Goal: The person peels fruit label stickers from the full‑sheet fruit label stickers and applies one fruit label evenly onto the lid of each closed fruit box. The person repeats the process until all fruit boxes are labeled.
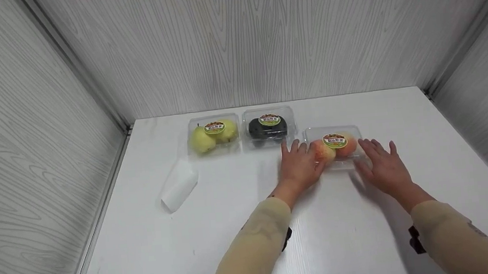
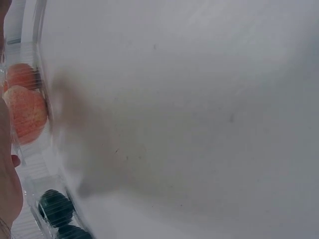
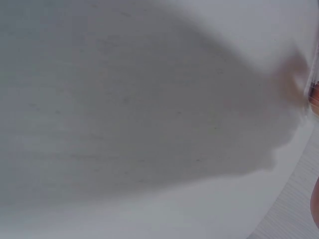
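A clear plastic box of apple-like red-and-yellow fruits (image 1: 347, 145) lies on the table between both hands, with a green-and-red label (image 1: 335, 140) on its lid. My left hand (image 1: 299, 167) is at the box's left side, fingers stretched forward and thumb by its front left corner. On the other side, my right hand (image 1: 386, 168) has its fingers spread, the tips right at the box's right edge. The left wrist view shows the fruits (image 2: 27, 114) through the plastic, beside part of the left hand (image 2: 9, 184). Only a sliver of the right hand (image 3: 315, 204) enters the right wrist view.
Behind and left stands a clear box of dark fruits (image 1: 267, 128), and beside it another holding yellow-green pears (image 1: 203, 140). A curled white paper-like piece (image 1: 180, 187) lies at the left of the white table (image 1: 148, 249). Grey wood-grain panels (image 1: 228, 46) enclose the back and sides.
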The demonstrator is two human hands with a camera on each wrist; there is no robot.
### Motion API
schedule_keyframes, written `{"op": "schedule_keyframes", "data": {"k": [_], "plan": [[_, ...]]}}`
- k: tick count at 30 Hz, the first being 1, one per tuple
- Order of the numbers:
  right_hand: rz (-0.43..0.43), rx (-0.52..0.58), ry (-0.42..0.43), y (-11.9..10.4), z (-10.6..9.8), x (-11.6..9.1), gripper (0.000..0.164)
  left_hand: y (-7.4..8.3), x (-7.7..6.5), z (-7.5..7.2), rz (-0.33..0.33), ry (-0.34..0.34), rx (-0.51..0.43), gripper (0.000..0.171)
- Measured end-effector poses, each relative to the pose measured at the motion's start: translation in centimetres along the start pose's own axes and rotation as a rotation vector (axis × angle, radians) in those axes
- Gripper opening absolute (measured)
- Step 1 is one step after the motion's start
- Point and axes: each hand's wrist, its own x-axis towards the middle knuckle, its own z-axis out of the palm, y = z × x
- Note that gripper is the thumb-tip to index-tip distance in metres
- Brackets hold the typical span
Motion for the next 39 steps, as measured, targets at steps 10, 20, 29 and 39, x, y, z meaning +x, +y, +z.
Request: {"op": "schedule_keyframes", "data": {"k": [10, 20, 29, 39], "plan": [[-0.021, -0.046, 0.021, 0.8, -0.1, 1.3, 0.068, 0.0, 1.3, 0.1, 0.003, 0.018, 0.004, 0.067], [-0.025, -0.044, 0.012, 1.4, -0.1, 2.5, 0.068, -0.2, 2.5, 0.4, 0.003, 0.01, -0.006, 0.067], [-0.061, -0.052, 0.02, 1.8, -0.3, 3.5, 0.066, -0.5, 3.6, 1.0, 0.009, 0.024, 0.021, 0.068], [-0.062, -0.052, -0.006, 2.1, -0.7, 4.9, 0.066, -0.7, 4.9, 0.7, 0.012, 0.032, 0.04, 0.067]]}}
